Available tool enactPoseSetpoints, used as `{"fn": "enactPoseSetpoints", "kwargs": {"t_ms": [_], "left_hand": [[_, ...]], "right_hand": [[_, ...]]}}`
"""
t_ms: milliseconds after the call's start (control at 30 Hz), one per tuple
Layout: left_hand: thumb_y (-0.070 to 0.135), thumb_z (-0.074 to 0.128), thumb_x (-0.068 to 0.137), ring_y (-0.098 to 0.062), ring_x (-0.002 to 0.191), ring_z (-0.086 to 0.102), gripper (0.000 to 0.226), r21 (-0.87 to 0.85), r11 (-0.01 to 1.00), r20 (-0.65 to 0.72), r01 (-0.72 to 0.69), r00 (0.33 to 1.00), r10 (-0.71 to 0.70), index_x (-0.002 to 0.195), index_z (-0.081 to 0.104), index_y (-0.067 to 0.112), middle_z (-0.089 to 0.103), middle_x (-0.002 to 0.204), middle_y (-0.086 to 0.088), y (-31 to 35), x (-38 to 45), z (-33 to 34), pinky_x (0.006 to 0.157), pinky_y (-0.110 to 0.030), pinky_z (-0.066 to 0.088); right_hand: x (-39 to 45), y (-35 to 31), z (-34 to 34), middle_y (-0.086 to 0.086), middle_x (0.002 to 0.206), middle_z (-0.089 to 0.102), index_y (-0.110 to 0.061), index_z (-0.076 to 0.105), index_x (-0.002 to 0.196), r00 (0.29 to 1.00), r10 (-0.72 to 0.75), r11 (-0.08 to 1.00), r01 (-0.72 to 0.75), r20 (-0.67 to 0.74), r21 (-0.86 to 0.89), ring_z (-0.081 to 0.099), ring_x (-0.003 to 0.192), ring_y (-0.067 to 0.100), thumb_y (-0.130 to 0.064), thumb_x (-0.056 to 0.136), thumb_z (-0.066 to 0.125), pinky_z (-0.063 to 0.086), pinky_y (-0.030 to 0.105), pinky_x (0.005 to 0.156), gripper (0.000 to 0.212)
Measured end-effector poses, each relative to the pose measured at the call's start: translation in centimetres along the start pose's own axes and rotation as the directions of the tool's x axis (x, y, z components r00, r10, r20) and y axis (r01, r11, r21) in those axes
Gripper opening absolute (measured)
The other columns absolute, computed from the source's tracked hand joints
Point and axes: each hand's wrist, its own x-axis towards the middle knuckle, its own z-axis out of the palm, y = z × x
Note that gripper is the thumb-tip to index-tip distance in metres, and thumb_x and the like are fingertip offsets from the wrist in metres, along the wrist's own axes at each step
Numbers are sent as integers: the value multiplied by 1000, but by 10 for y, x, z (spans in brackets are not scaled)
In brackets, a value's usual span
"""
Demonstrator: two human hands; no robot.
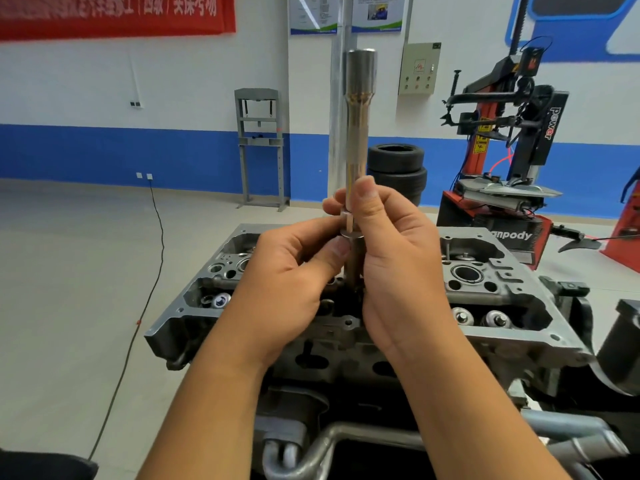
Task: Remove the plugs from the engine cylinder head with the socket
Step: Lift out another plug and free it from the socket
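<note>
Two hands pinch the long, shiny steel socket (356, 133) upright over the grey cylinder head (502, 306), each grip curled round its lower shaft

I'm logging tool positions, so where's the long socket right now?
In the head view the socket stands upright at centre, gripped by the left hand and right hand above the cylinder head.

Silver socket (358, 109); grey cylinder head (498, 299); red banner (114, 15).

Bright, even indoor light filled the workshop, casting only soft shadows. The red banner (114, 13) and wall posters (313, 13) were blurred, and straight lines bowed toward the frame's edges.
</note>
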Motion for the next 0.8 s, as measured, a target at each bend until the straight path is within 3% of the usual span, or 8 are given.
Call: {"fn": "enactPoseSetpoints", "kwargs": {"t_ms": [67, 167, 233, 367, 433, 533, 700, 800], "left_hand": [[14, 66, 99, -4, 95, 75, 25, 35, 999, -73, -6, 997, 8, 113, 78, 30, 80, 105, 8, -1, -1, 2, 79, -15, 57], [19, 80, 88, -19, 97, 77, 22, 78, 997, -146, 17, 989, -5, 109, 77, 23, 81, 101, 1, -2, -1, 5, 84, -40, 64], [22, 83, 84, -19, 96, 77, 27, 112, 993, -166, 25, 986, -6, 110, 76, 21, 80, 101, 1, -1, -1, 4, 85, -47, 64], [18, 66, 102, -11, 112, 73, 27, 132, 990, 19, 40, 999, -42, 127, 73, 26, 78, 115, 9, 1, -2, 3, 95, -38, 61], [10, 60, 105, -10, 114, 72, 30, 130, 990, 45, 51, 997, -57, 128, 71, 26, 78, 116, 9, 2, -1, 2, 99, -34, 59], [4, 67, 99, -9, 103, 76, 28, 154, 987, -40, 45, 998, -40, 117, 74, 24, 80, 105, 7, 2, 0, 5, 93, -32, 61], [7, 85, 81, -7, 82, 77, 24, 258, 965, -203, 49, 979, 5, 98, 77, 22, 80, 87, 9, 3, -2, 12, 74, -21, 61], [18, 86, 79, -2, 78, 75, 20, 384, 921, -219, 68, 975, 19, 90, 76, 31, 78, 84, 16, 8, -5, 12, 73, -26, 63]], "right_hand": [[0, -1, 0, 9, 91, 75, -17, 77, 87, 1000, 22, 999, -22, 8, 29, 70, 90, 20, -48, 81, 67, 59, 44, 89, 34], [-1, -1, 1, 6, 88, 74, -15, 70, 96, 1000, 3, 999, -3, 11, 55, 72, 81, 16, -42, 78, 75, 64, 39, 77, 33], [-2, 0, 2, 7, 89, 73, -17, 66, 95, 1000, -16, 1000, 16, -7, 27, 72, 79, 16, -42, 75, 77, 63, 48, 77, 34], [0, 1, 1, 3, 91, 76, -21, 70, 86, 998, -56, 998, 55, -34, -24, 69, 82, 11, -49, 80, 71, 61, 33, 78, 28], [1, 1, 0, 5, 93, 77, -20, 73, 86, 998, -40, 999, 39, -45, -22, 70, 88, 14, -52, 82, 66, 61, 40, 87, 33], [0, 0, 1, 8, 93, 78, -20, 77, 86, 999, 5, 1000, -5, -33, 4, 72, 90, 19, -53, 81, 66, 59, 50, 93, 35], [-3, -1, 3, 9, 88, 71, -22, 71, 83, 999, -22, 1000, 22, -42, 16, 67, 79, 24, -45, 74, 77, 60, 61, 80, 26], [0, -1, 2, 2, 89, 75, -23, 74, 81, 998, -48, 999, 47, -30, -27, 66, 78, 18, -47, 79, 71, 61, 43, 79, 24]]}}
